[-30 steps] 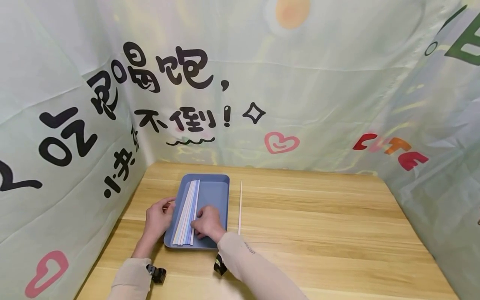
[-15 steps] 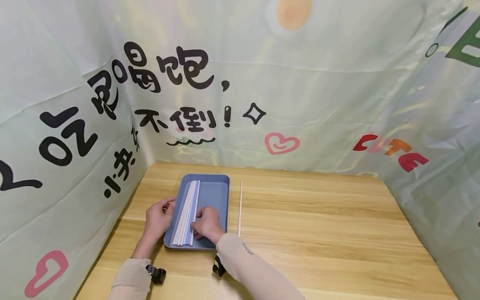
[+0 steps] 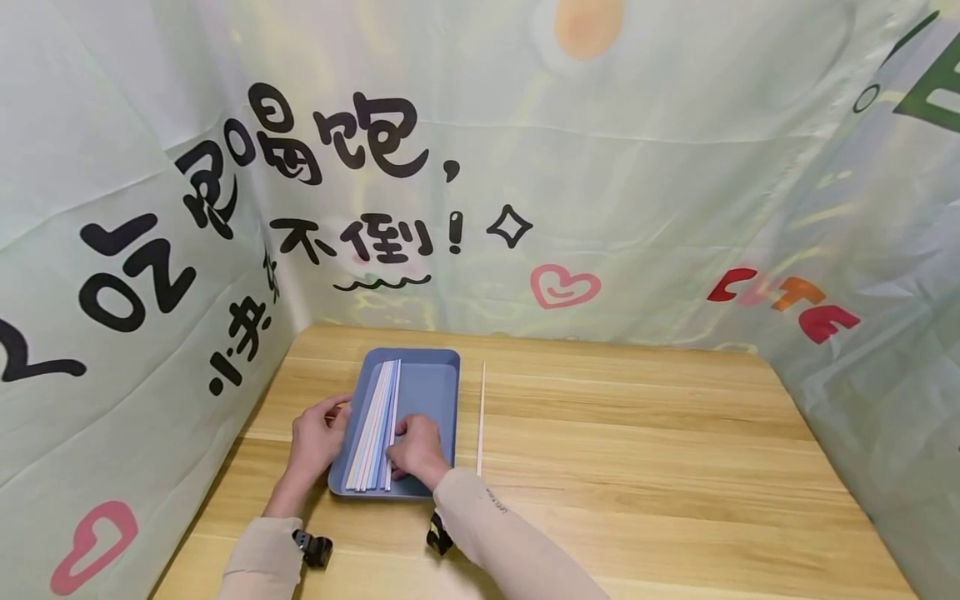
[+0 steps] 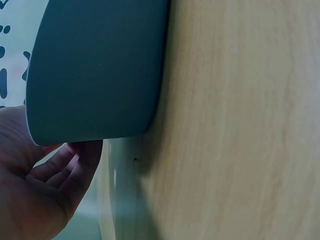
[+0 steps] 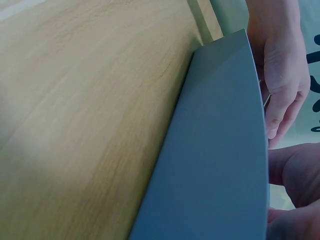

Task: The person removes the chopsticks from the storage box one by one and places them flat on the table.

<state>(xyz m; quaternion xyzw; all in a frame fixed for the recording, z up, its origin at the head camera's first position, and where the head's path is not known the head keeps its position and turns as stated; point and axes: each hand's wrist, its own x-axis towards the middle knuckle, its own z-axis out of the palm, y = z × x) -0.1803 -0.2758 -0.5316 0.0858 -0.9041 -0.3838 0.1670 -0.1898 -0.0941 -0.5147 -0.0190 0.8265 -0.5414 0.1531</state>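
A blue-grey tray [image 3: 427, 375] lies on the wooden table with a bundle of pastel chopsticks [image 3: 367, 442] along its left side, fanned wider at the near end. My left hand [image 3: 317, 437] grips the tray's left rim; in the left wrist view its fingers bend behind the tray's wall [image 4: 95, 75]. Inside the tray, my right hand [image 3: 417, 450] pinches the rightmost chopstick [image 3: 393, 400] near its lower end, slightly apart from the bundle. The right wrist view shows mostly the tray's outer wall [image 5: 210, 140], which hides the chopsticks.
One pale pink chopstick [image 3: 481, 417] lies alone on the table [image 3: 637, 450], right of the tray. Printed cloth walls [image 3: 645, 208] enclose the table at the back and both sides. Black wrist cameras [image 3: 312, 549] sit at both cuffs.
The right hand has shifted slightly right, and the lower end of the rightmost chopstick has moved with it, away from the bundle. The left hand and tray have stayed in place.
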